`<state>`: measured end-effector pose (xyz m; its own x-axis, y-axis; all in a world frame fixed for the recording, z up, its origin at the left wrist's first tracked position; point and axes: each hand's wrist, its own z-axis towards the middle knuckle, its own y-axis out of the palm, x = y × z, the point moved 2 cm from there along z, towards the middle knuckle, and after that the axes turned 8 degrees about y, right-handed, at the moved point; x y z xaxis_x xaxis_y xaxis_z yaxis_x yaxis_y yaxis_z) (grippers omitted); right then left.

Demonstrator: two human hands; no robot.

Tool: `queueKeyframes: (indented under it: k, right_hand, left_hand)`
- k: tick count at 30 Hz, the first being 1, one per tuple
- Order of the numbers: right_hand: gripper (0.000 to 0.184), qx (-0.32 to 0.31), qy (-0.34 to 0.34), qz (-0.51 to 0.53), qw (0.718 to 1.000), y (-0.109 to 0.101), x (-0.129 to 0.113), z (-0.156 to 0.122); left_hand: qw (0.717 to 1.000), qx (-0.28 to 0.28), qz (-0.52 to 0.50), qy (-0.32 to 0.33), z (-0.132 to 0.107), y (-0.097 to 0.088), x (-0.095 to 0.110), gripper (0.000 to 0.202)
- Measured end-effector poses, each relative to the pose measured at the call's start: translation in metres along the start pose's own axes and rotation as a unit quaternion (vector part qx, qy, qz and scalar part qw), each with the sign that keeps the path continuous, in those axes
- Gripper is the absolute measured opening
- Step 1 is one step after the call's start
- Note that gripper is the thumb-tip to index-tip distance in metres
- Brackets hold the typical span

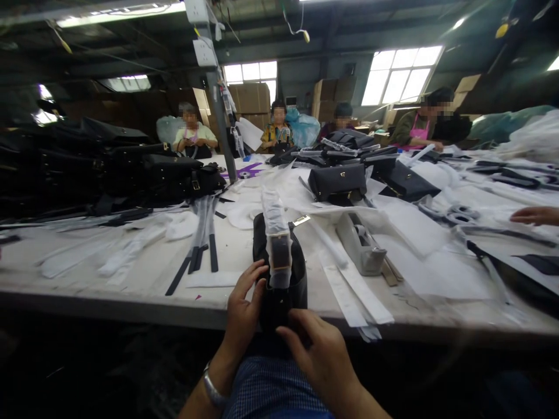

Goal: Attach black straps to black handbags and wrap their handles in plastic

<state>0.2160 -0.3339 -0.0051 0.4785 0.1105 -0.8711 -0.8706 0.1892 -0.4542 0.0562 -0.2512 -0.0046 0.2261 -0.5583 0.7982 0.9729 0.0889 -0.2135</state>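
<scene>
A black handbag [299, 273] stands at the table's front edge, before my body. Over its top runs a strap wrapped in white film [274, 212], with a gold-rimmed buckle [279, 251] showing through. My left hand [243, 305] presses along the bag's left side, its fingers bent around that side. Thumb and fingers of my right hand [321, 346] pinch the bag's near lower end; the exact part between them is hidden. A small metal clasp [301, 220] sticks out beyond the bag's right side.
Right of the bag stands a grey tape dispenser [369, 256], beside white paper strips [345, 297]. Black straps [192, 262] lie to the left. Black bags [336, 183] are piled farther back. Another person's hand [535, 215] reaches in at right; several people sit across the table.
</scene>
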Motion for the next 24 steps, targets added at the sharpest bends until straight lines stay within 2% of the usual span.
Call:
queueKeyframes:
  k: [1,2,3,4,5,6,7,9,11,13,15,19,22,24]
  right_hand:
    - [0.025,-0.036,0.044,0.03,0.998,0.002,-0.001,0.001]
    - [0.029,-0.097,0.093,0.076,0.988,0.005,-0.002,0.002]
    - [0.034,-0.178,0.138,0.135,0.965,0.008,-0.003,0.002]
    - [0.037,-0.261,0.171,0.199,0.929,0.012,-0.004,0.003]
    - [0.04,-0.323,0.187,0.259,0.891,0.014,-0.005,0.004]
    - [0.04,-0.355,0.186,0.307,0.863,0.015,-0.005,0.006]
    - [0.039,-0.356,0.175,0.342,0.852,0.016,-0.004,0.009]
    - [0.035,-0.294,0.15,0.39,0.86,0.017,0.003,0.015]
    - [0.029,-0.234,0.139,0.425,0.863,0.018,0.012,0.018]
    - [0.026,-0.216,0.137,0.45,0.855,0.021,0.017,0.018]
    - [0.026,-0.22,0.135,0.448,0.856,0.024,0.019,0.018]
    - [0.028,-0.237,0.135,0.429,0.861,0.028,0.019,0.017]
    - [0.029,-0.236,0.139,0.429,0.861,0.028,0.021,0.018]
    - [0.03,-0.232,0.144,0.43,0.861,0.027,0.023,0.018]
  left_hand:
    - [1.0,-0.008,-0.001,0.004,0.0,0.001,0.002,0.026]
    - [1.0,-0.017,-0.008,0.005,-0.001,0.002,0.005,0.024]
    - [1.0,-0.025,-0.019,0.004,-0.001,0.004,0.006,0.024]
    - [0.999,-0.036,-0.032,0.001,0.0,0.004,0.007,0.024]
    - [0.998,-0.047,-0.043,-0.001,0.001,0.004,0.006,0.024]
    - [0.997,-0.06,-0.046,-0.003,0.003,0.001,0.004,0.026]
    - [0.997,-0.068,-0.026,-0.004,0.006,-0.004,-0.002,0.029]
    - [0.995,-0.067,0.069,-0.009,0.015,-0.021,-0.019,0.035]
    - [0.981,-0.058,0.182,-0.02,0.026,-0.045,-0.041,0.036]
    - [0.968,-0.076,0.237,-0.03,0.036,-0.066,-0.064,0.03]
    - [0.958,-0.12,0.258,-0.029,0.043,-0.08,-0.082,0.024]
    - [0.938,-0.187,0.292,-0.018,0.051,-0.086,-0.099,0.026]
    - [0.931,-0.197,0.307,-0.012,0.056,-0.087,-0.102,0.014]
    - [0.932,-0.193,0.307,-0.006,0.059,-0.088,-0.1,0.016]
